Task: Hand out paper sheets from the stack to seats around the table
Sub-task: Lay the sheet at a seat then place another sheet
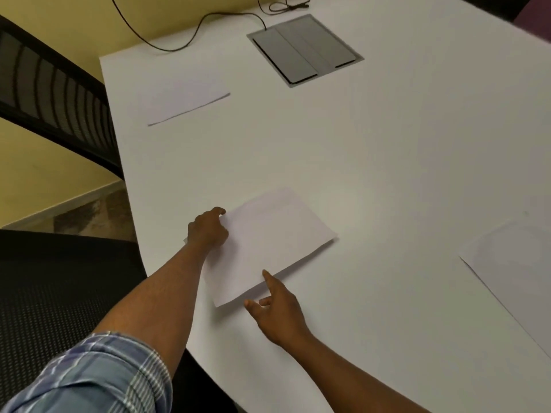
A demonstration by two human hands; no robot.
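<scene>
White sheet [268, 242] laid flat on worktop [387, 174], near edge. Left hand [208, 229] curled on its left edge, fingers [219, 211] narrow, pinch not confirmed. Right hand [278, 311] spread loose, index tip touching near edge, nothing gripped. Second sheet [186, 101] seen well beyond fingers, third sheet [515, 263] far right. Three seats judged served; stack not in view, remainder unknown.

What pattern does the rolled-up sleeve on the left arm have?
A blue and white plaid pattern on the sleeve, seen in the head view.
</scene>
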